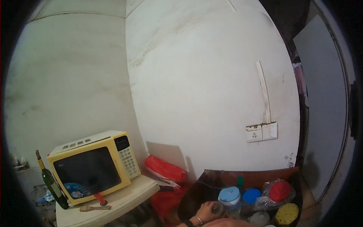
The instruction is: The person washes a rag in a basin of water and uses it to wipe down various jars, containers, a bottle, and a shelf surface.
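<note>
At the bottom of the head view, my left hand [205, 213] is closed around a small round jar [218, 208] with a greyish, see-through top. A bracelet and a dark band circle that wrist. Just right of it a strip of skin, apparently my right arm or hand [224, 223], shows at the lower edge; its fingers are hidden. The jar is at the near left of a dark brown box [251, 174]. Inside the box are a jar with a light blue lid [229, 194], a blue lid [252, 196], a red lid [280, 190] and a yellow dotted lid [287, 213].
A cream-and-yellow microwave [89, 170] stands on a cream stand [136, 193] to the left. Beside it are a green bottle [52, 185] and a wooden-handled tool [94, 208]. A red bag [165, 168] lies by the wall. Sockets [261, 132] sit above the box; a door [323, 102] is at right.
</note>
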A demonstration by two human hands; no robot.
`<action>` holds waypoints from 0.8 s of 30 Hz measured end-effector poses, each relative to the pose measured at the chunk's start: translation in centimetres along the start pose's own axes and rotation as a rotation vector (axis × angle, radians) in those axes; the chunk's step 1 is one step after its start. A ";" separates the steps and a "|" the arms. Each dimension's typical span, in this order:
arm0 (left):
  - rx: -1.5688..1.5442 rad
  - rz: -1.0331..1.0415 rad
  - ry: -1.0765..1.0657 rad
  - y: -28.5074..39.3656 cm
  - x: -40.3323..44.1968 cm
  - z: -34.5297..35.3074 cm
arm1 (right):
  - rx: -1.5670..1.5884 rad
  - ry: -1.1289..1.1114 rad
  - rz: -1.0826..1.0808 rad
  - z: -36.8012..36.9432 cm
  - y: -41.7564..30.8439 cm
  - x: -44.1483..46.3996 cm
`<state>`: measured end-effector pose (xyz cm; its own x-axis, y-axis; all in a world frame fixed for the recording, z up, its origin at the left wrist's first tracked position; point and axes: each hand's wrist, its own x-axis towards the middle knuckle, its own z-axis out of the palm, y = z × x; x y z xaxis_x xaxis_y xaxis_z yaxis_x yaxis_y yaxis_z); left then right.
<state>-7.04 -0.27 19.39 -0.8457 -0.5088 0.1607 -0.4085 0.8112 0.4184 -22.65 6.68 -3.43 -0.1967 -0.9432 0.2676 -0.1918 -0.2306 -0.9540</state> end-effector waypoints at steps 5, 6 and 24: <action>0.019 -0.001 -0.013 0.7 -0.5 -1.0 | -0.121 0.009 0.037 0.0 -2.4 0.9; 0.017 -0.001 -0.023 -0.1 -0.2 -0.6 | -0.141 0.013 0.041 0.0 -2.5 0.9; -0.121 0.259 0.095 -2.7 0.0 -1.9 | -0.376 0.217 0.450 3.6 -7.5 -1.3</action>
<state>-5.24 -3.02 19.95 -0.8783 -0.3187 0.3563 -0.1348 0.8802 0.4551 -17.48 8.75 2.94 -0.5200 -0.8494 -0.0899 -0.3628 0.3149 -0.8770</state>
